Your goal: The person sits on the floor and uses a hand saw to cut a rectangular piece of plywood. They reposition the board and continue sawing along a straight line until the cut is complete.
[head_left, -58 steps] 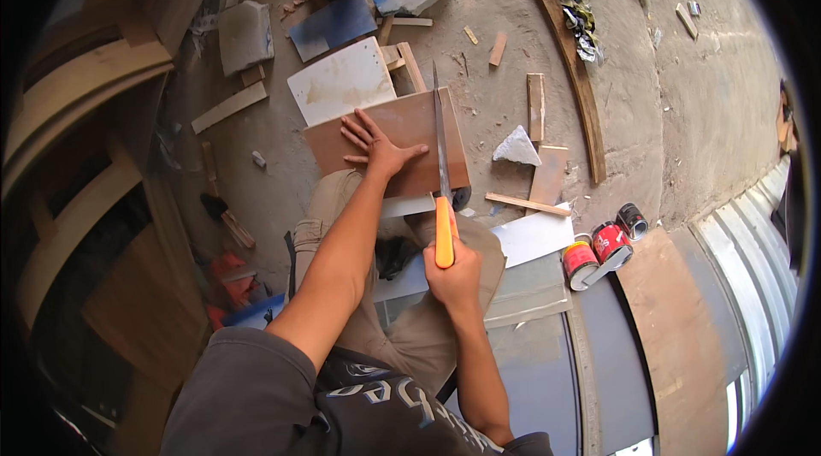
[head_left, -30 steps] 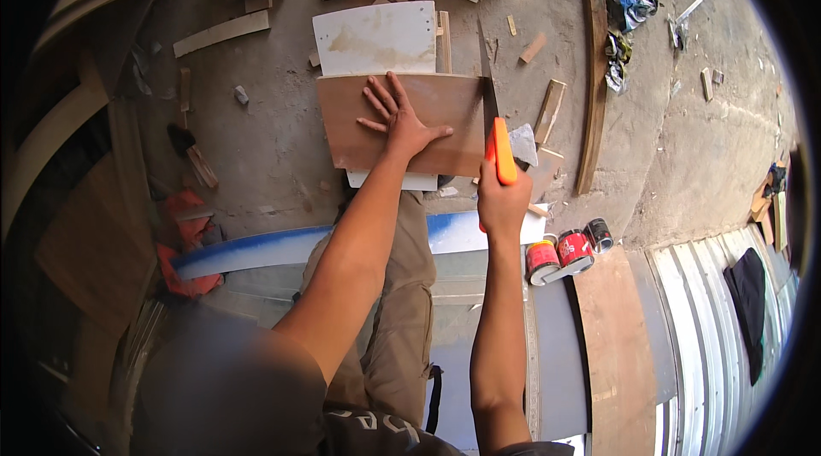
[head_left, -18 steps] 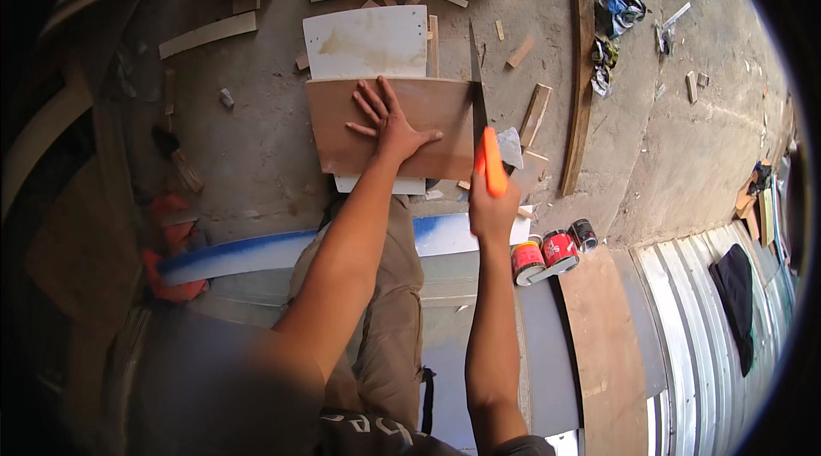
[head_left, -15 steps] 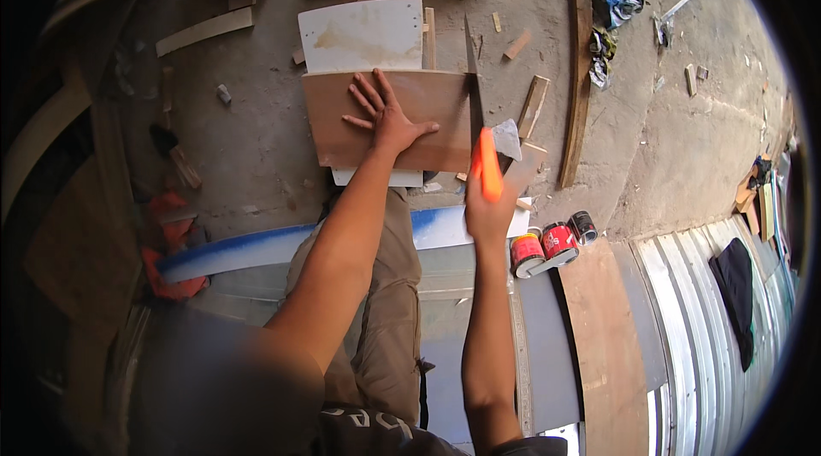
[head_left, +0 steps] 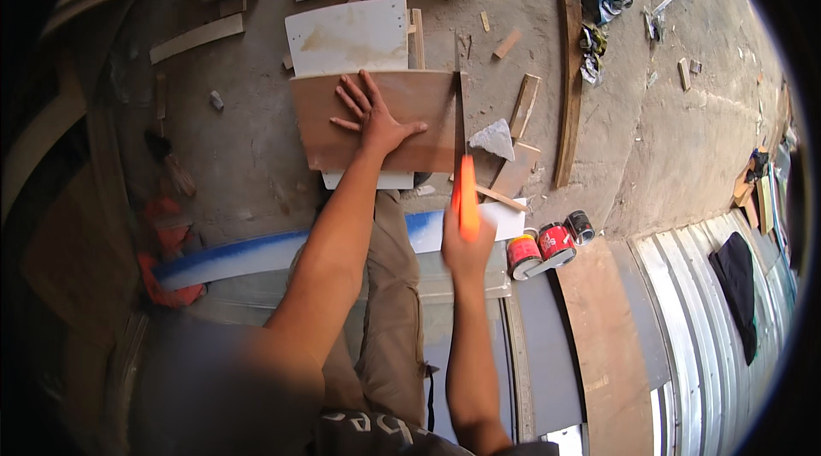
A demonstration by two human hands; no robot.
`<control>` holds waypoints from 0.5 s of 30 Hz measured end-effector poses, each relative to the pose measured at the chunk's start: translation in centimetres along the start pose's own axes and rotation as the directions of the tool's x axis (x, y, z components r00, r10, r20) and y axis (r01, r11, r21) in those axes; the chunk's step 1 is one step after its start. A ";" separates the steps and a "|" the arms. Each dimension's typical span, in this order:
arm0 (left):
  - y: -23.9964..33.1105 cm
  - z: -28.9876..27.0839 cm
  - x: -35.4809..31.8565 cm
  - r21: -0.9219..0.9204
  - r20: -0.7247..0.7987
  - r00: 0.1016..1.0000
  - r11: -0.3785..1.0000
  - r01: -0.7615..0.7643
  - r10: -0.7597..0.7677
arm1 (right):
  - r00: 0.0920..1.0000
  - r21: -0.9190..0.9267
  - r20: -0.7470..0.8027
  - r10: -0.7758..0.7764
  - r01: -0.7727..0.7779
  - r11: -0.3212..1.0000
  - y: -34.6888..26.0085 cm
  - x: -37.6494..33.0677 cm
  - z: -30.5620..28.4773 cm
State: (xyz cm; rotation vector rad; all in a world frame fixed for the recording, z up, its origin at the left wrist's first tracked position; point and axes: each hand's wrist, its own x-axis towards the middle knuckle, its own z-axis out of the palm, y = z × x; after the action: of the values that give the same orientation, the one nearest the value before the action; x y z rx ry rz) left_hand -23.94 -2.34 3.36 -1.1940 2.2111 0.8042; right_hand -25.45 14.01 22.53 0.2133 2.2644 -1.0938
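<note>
A brown wooden board (head_left: 410, 109) lies across a white board (head_left: 346, 37) that sticks out above and below it. My left hand (head_left: 374, 118) rests flat on the brown board with its fingers spread. At the board's right edge, my right hand (head_left: 468, 244) is wrapped around the orange handle of a handsaw (head_left: 466, 199). The saw's thin blade runs away from me along that edge, its tip reaching past the far side of the board. Motion smears the right hand a little.
A stone chunk (head_left: 493, 140) and wood offcuts (head_left: 526, 105) lie right of the saw. Paint cans (head_left: 557, 241) stand near my right forearm. A long blue-and-white strip (head_left: 239, 252) crosses under my legs. A long timber (head_left: 568, 71) lies farther right, before corrugated sheets (head_left: 701, 328).
My right hand has pulled the handsaw back toward me along the board's edge. The left hand stays pressed on the board. The whole view has shifted slightly.
</note>
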 end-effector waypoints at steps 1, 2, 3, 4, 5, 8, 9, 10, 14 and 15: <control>-0.3 0.1 0.3 0.005 -0.011 1.000 1.000 0.005 -0.005 | 0.999 0.034 -0.025 0.039 -0.038 0.999 -0.6 -3.6 -0.7; -0.4 0.2 -0.1 0.008 0.000 1.000 1.000 0.007 -0.007 | 0.995 0.059 -0.042 0.095 -0.093 0.994 -1.7 -7.2 -1.9; -0.2 0.0 0.1 0.007 -0.002 1.000 1.000 0.008 -0.008 | 0.986 0.099 -0.052 0.157 -0.151 0.984 -2.1 -9.3 -2.6; -0.1 -0.1 0.1 0.006 -0.006 1.000 1.000 0.010 -0.010 | 0.975 0.138 -0.057 0.217 -0.207 0.968 -2.2 -10.3 -3.1; 0.0 0.0 -0.3 0.022 0.002 1.000 1.000 0.015 -0.015 | 0.991 0.103 -0.057 0.124 -0.117 0.988 -1.4 -9.5 -2.8; 0.3 -0.2 0.1 0.020 -0.016 1.000 1.000 -0.016 0.017 | 0.999 -0.019 -0.007 -0.035 0.035 0.999 3.5 -1.8 0.3; 0.6 -0.1 0.5 0.018 -0.024 0.999 0.999 -0.032 0.032 | 0.997 0.022 -0.053 -0.061 0.062 0.998 2.6 1.7 1.5; 0.6 0.0 0.5 0.016 -0.027 0.999 0.999 -0.038 0.038 | 0.999 0.069 -0.042 -0.014 0.017 0.997 1.7 4.1 1.8; 0.2 0.1 0.0 0.022 -0.058 0.998 1.000 -0.014 0.015 | 0.999 0.066 -0.040 0.035 -0.033 0.997 2.4 -0.1 0.1; 0.1 0.1 0.1 0.014 -0.066 0.998 1.000 -0.017 0.018 | 0.999 0.053 -0.028 0.026 -0.024 0.998 2.2 -3.4 -0.7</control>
State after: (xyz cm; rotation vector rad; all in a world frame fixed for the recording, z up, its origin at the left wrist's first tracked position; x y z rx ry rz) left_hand -24.02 -2.31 3.22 -1.2123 2.2800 0.7654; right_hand -22.16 16.38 23.42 0.2797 2.2539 -1.1454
